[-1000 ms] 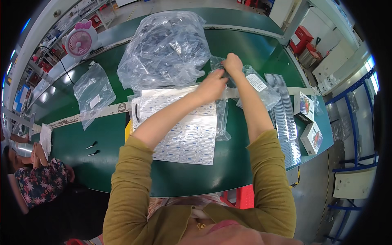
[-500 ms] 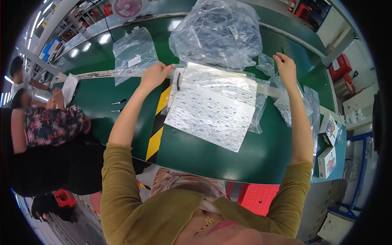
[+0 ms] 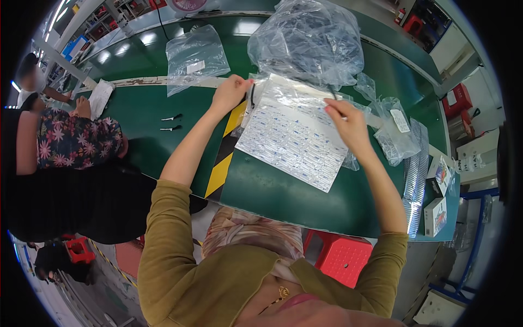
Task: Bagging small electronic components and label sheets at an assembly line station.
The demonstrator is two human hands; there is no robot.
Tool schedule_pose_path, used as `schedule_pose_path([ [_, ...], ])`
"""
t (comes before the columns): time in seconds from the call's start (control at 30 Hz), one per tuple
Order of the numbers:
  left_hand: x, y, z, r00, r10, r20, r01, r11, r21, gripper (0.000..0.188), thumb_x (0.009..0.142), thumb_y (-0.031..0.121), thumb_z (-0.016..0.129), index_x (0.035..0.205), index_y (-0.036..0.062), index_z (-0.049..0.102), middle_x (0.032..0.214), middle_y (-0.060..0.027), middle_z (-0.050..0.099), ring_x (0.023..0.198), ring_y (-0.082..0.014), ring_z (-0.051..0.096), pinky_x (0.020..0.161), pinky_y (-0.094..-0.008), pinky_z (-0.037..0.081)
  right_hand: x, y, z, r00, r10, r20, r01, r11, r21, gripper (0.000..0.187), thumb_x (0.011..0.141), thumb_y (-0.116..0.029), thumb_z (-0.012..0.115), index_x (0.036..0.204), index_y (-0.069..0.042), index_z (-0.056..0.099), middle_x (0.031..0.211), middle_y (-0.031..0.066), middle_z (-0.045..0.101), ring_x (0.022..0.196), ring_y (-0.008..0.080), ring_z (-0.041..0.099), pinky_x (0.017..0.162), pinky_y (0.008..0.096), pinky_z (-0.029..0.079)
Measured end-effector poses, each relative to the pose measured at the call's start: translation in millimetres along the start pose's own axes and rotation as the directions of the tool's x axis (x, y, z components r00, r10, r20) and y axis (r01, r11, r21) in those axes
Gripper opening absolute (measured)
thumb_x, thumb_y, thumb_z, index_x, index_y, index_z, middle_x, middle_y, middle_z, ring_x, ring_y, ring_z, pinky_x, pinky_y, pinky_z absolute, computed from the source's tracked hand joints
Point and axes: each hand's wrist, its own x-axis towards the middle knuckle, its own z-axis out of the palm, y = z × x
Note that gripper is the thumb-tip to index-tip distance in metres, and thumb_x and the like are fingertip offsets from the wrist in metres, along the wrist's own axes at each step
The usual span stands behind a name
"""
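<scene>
A stack of white sheets (image 3: 291,144) with rows of small blue-printed labels lies on the green table, partly over clear plastic bags. My left hand (image 3: 231,94) is closed in a pinch at the stack's far left corner; what its fingertips hold is too small to make out. Just beside them, a short black strip (image 3: 252,96) lies on the stack's left edge. Over the far right part of the sheets, my right hand (image 3: 348,124) pinches a thin dark strip (image 3: 334,94) between thumb and finger.
A large heap of clear plastic bags (image 3: 305,46) stands beyond the sheets. A flat clear bag (image 3: 196,57) and small black pieces (image 3: 171,128) lie to the left. Rightward are a filled clear bag (image 3: 400,133) and small boxes (image 3: 436,217). A co-worker (image 3: 76,141) sits at left.
My right hand has moved left and toward me, from beside the stack to over its far right part. My left hand stays pinched by the far left corner. The whole view has shifted slightly.
</scene>
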Motion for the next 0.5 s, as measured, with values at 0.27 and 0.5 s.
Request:
schedule_pose_path([
  [0.27,-12.7,11.6,-10.6,0.988,0.153,0.033,-0.136,0.943,-0.304,0.025,0.076,0.03,0.061,0.081,0.0051,0.06,0.077,-0.0084,0.063,0.072,-0.0222,0.061,0.063,-0.0307,0.045,3.8,-14.7,51.9,0.994,-0.006,0.108,-0.001,0.998,0.068,0.023,0.08,-0.015,0.058,0.097,0.0,0.062,0.082,0.0144,0.06,0.071,0.0267,0.058,0.063,0.0311,0.044],
  [0.5,-34.8,27.6,-2.7,0.982,0.036,0.186,-0.09,0.954,0.287,0.033,0.073,0.039,0.063,0.082,0.0076,0.06,0.077,-0.0078,0.062,0.073,-0.0237,0.06,0.064,-0.0321,0.045,12.5,-7.3,61.5,0.993,-0.083,0.088,0.094,0.987,-0.131,0.027,0.08,-0.015,0.056,0.103,0.0,0.059,0.095,0.0149,0.059,0.083,0.0299,0.056,0.072,0.0323,0.044],
])
